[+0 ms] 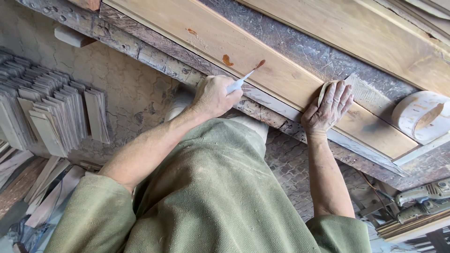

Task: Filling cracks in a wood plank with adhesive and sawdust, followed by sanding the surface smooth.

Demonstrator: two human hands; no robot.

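Rough, filler-crusted table [300, 49] runs diagonally across the view, carrying a long pale wooden board [262, 61], the landmark for everything else. At the board's near edge the left hand [213, 96] pinches a small putty knife [243, 79], its reddish-brown tip touching the board's face; two filler spots of the same colour lie just beyond it. Further along that same near edge the right hand [328, 107] rests with fingers spread flat, a small pale pad under them. Past this hand, beside the board, sits a round white tub [422, 115] holding a wooden stick. Below the board's edge, stacked thin wood slats [51, 117] stand on the cracked floor [136, 93]; power sanders [422, 199] lie under the table's far end.
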